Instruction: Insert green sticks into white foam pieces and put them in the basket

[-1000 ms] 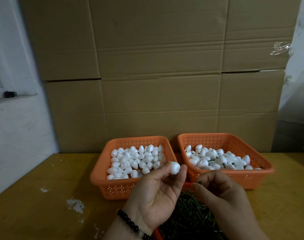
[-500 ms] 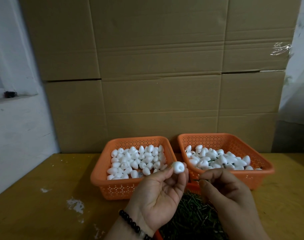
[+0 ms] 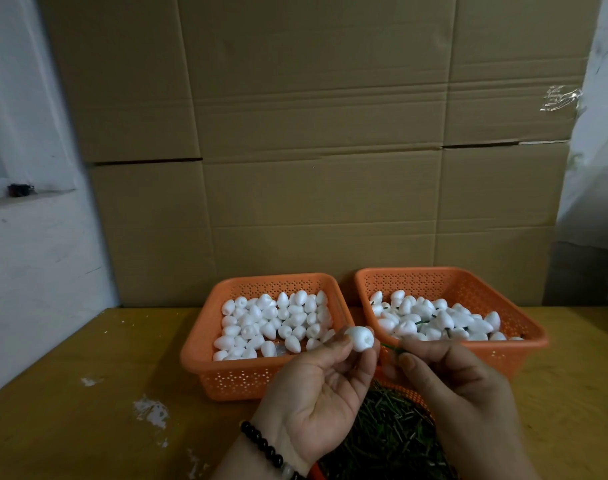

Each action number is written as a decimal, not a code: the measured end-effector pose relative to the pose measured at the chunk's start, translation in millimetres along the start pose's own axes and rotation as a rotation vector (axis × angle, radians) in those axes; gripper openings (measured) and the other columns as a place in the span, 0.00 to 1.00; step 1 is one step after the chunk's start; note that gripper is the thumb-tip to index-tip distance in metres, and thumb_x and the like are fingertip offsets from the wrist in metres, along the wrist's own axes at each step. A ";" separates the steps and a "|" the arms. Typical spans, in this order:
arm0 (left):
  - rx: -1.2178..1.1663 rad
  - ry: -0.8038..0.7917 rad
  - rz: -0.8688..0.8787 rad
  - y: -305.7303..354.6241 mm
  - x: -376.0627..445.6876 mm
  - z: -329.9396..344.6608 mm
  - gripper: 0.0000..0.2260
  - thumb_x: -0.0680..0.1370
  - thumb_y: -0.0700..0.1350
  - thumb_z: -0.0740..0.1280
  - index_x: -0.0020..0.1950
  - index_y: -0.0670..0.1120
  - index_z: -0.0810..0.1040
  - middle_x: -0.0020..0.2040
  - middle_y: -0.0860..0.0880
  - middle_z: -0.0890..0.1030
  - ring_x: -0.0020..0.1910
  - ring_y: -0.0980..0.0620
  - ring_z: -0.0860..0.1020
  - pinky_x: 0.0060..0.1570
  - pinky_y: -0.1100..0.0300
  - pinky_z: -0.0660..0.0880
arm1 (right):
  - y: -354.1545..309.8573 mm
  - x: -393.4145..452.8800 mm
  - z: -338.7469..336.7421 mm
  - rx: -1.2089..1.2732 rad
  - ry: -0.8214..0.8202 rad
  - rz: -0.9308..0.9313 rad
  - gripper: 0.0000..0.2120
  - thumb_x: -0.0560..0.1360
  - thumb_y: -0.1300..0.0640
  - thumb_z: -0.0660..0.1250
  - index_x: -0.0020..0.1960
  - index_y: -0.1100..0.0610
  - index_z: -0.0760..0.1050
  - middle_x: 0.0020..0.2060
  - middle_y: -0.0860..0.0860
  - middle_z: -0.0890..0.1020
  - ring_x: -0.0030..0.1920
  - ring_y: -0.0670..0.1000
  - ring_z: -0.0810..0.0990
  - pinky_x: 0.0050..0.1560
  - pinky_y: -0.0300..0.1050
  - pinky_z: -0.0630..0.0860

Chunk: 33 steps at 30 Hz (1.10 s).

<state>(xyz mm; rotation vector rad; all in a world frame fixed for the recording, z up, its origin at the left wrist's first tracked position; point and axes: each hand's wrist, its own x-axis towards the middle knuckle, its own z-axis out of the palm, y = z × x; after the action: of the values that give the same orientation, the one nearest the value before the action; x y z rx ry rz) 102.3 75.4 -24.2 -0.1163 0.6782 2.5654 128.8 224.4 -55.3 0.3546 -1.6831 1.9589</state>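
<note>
Foam piece (image 3: 360, 338), white and egg-shaped with a small hole facing the camera, was pinched between the thumb and fingertips of the left hand (image 3: 316, 386), raised just in front of the two orange baskets in the head view. The left palm faced up and its fingers curled round the piece; a bracelet of black beads (image 3: 265, 448) circled the wrist. Just to the right, the right hand (image 3: 458, 386) pinched a thin green stick (image 3: 390, 347) between thumb and forefinger, its free end pointing toward the foam piece, close to it but apart from it.

Behind the hands, the left basket (image 3: 205, 355) sat on the yellow-brown counter (image 3: 88, 393) holding a layer of plain white foam pieces (image 3: 271, 320). The right basket (image 3: 524, 327), set just beside it, held more white pieces (image 3: 441, 320), with short lengths of green stick showing among them. Below and between the wrists lay a heap of loose green sticks (image 3: 392, 441) in a third orange container, of which only a strip of rim (image 3: 417, 400) was visible.

White flecks and scuffs (image 3: 150, 410) marked the counter to the left. Stacked brown cardboard boxes (image 3: 330, 133) filled the background, with a white wall (image 3: 36, 254) at left carrying a ledge with a small dark object (image 3: 18, 189) too small to identify. Clear plastic sheeting (image 3: 600, 150) hung at the right edge.
</note>
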 end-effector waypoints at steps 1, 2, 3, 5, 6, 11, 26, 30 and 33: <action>0.007 0.002 0.006 -0.5 -0.3 0.6 0.17 0.67 0.29 0.67 0.55 0.32 0.76 0.48 0.33 0.82 0.38 0.40 0.84 0.36 0.54 0.82 | 0.5 -0.7 -0.9 -0.023 -0.015 -0.014 0.16 0.62 0.45 0.78 0.46 0.52 0.84 0.38 0.58 0.86 0.40 0.57 0.86 0.42 0.45 0.82; 0.015 0.005 0.011 -1.0 -0.4 1.0 0.16 0.67 0.29 0.67 0.55 0.32 0.77 0.47 0.34 0.83 0.38 0.41 0.84 0.36 0.54 0.82 | -0.3 -1.2 -1.2 -0.045 -0.018 -0.018 0.18 0.62 0.42 0.78 0.46 0.51 0.84 0.38 0.57 0.86 0.40 0.56 0.86 0.43 0.45 0.83; 0.021 0.010 0.013 -1.5 -0.6 1.1 0.16 0.67 0.29 0.67 0.54 0.33 0.77 0.46 0.34 0.83 0.38 0.41 0.84 0.36 0.54 0.82 | 1.2 -1.4 -1.7 -0.083 0.002 -0.042 0.15 0.64 0.44 0.77 0.46 0.51 0.84 0.38 0.56 0.86 0.40 0.56 0.86 0.43 0.45 0.83; 0.034 0.021 0.014 -2.5 -0.4 0.5 0.17 0.66 0.29 0.67 0.55 0.33 0.77 0.46 0.34 0.83 0.38 0.41 0.83 0.36 0.54 0.82 | 4.6 -1.5 -3.3 -0.141 0.011 -0.074 0.08 0.66 0.55 0.74 0.45 0.50 0.84 0.37 0.54 0.86 0.39 0.54 0.86 0.42 0.44 0.83; 0.043 0.023 0.018 -3.1 -0.2 0.3 0.17 0.66 0.29 0.67 0.55 0.33 0.77 0.46 0.35 0.83 0.38 0.42 0.83 0.36 0.53 0.82 | 5.9 -1.1 -3.4 -0.166 0.017 -0.081 0.09 0.65 0.57 0.73 0.45 0.50 0.84 0.37 0.54 0.86 0.39 0.53 0.86 0.41 0.44 0.83; 0.082 0.019 0.051 -7.1 -0.6 1.4 0.15 0.67 0.29 0.66 0.53 0.34 0.78 0.45 0.36 0.84 0.38 0.44 0.84 0.39 0.52 0.82 | 8.8 -1.0 -5.0 -0.216 0.012 -0.098 0.07 0.64 0.54 0.76 0.41 0.48 0.83 0.36 0.52 0.86 0.38 0.51 0.86 0.39 0.43 0.82; 0.169 0.024 0.114 -13.3 -0.7 1.7 0.14 0.65 0.30 0.67 0.50 0.36 0.78 0.43 0.39 0.84 0.38 0.47 0.85 0.41 0.54 0.82 | 12.9 -1.0 -6.8 -0.334 0.016 -0.147 0.07 0.63 0.53 0.73 0.41 0.46 0.82 0.35 0.49 0.86 0.36 0.47 0.85 0.38 0.43 0.82; 0.177 0.031 0.124 -13.9 -0.3 1.9 0.14 0.65 0.30 0.67 0.50 0.36 0.78 0.41 0.40 0.85 0.38 0.48 0.85 0.41 0.54 0.82 | 12.8 -0.4 -7.3 -0.346 0.014 -0.155 0.06 0.63 0.53 0.73 0.41 0.46 0.82 0.35 0.48 0.86 0.36 0.46 0.84 0.37 0.40 0.81; 0.176 0.024 0.122 -14.1 -0.4 2.3 0.14 0.64 0.29 0.67 0.49 0.36 0.78 0.41 0.40 0.85 0.38 0.47 0.85 0.40 0.54 0.82 | 13.2 -0.7 -7.9 -0.351 0.024 -0.154 0.06 0.63 0.52 0.74 0.41 0.46 0.82 0.35 0.49 0.86 0.36 0.46 0.84 0.37 0.42 0.81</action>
<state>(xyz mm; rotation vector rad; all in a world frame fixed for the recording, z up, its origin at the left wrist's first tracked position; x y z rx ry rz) 109.4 87.1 -28.4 -0.0489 0.9426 2.6086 123.3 230.8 -68.2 0.3157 -1.8817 1.5167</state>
